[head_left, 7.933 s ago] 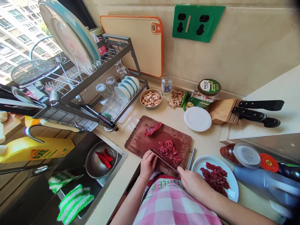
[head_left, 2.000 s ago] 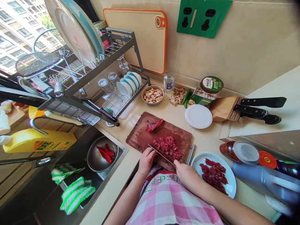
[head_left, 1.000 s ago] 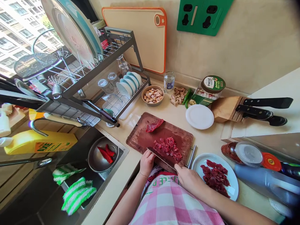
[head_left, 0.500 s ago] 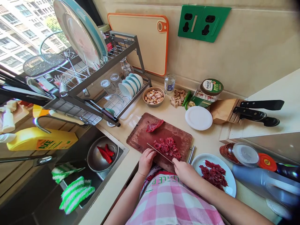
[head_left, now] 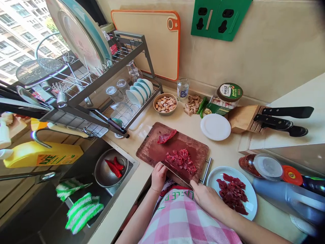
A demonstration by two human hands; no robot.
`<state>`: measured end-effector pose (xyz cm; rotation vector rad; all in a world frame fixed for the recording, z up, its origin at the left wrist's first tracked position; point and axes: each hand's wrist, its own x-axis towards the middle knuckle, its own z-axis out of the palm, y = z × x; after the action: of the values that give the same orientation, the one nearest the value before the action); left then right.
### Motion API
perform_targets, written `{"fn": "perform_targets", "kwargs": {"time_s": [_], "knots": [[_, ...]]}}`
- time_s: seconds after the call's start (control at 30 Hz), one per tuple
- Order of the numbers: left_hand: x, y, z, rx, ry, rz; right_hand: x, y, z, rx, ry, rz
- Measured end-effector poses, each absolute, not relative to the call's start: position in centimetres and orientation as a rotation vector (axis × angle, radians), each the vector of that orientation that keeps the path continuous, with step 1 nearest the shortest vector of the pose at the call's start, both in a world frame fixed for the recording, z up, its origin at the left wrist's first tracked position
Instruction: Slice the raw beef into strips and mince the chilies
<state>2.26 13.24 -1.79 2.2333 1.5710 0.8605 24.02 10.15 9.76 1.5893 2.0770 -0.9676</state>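
Observation:
My right hand (head_left: 206, 196) is closed around the handle of a knife (head_left: 177, 175), whose blade slants across the near edge of the brown cutting board (head_left: 148, 145). My left hand (head_left: 159, 177) is beside the blade's tip, its fingers curled together and touching the blade; what they pinch, if anything, is hidden. Just beyond the blade lies a pile of cut red meat (head_left: 181, 160). One larger piece of meat (head_left: 167, 136) rests farther back on the board. To the right, a white plate (head_left: 212, 176) holds more sliced meat (head_left: 232, 193).
Left of the board is a sink with a metal bowl (head_left: 100, 171) of red chillies and striped cloths (head_left: 83, 211). Behind stand a dish rack (head_left: 111, 71), a bowl of garlic (head_left: 165, 112), ginger (head_left: 192, 104), a small white plate (head_left: 215, 127) and a knife block (head_left: 242, 118). Bottles (head_left: 286, 193) lie at right.
The knife has drawn back from the meat pile toward my body. My left hand has stayed by its tip, shifting slightly nearer, and the view has tilted a little.

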Motion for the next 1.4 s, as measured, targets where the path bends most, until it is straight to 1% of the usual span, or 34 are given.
{"fn": "perform_targets", "kwargs": {"time_s": [0.3,0.53,0.63,0.8,0.9,1.17,1.4], "knots": [[2.3,13.3,-1.5,2.164,1.561,0.854,24.2,10.2,9.6,1.558,2.040,-1.002],[2.4,13.1,-1.1,2.141,1.600,0.779,19.1,14.0,8.0,1.630,2.125,-0.944],[2.5,13.0,-0.5,2.212,1.532,0.765,20.6,14.0,7.9,1.630,2.160,-0.980],[2.7,12.8,-0.6,2.306,1.555,0.856,25.5,11.3,8.1,1.728,2.136,-1.131],[2.7,12.7,-0.9,2.318,1.574,0.860,26.3,10.1,8.5,1.774,2.141,-1.074],[2.6,12.9,-1.2,2.301,1.589,0.854,25.5,8.9,9.4,1.635,2.152,-0.944],[2.6,12.8,-1.8,2.215,1.619,0.906,24.4,10.3,9.7,1.589,2.101,-1.018]]}}
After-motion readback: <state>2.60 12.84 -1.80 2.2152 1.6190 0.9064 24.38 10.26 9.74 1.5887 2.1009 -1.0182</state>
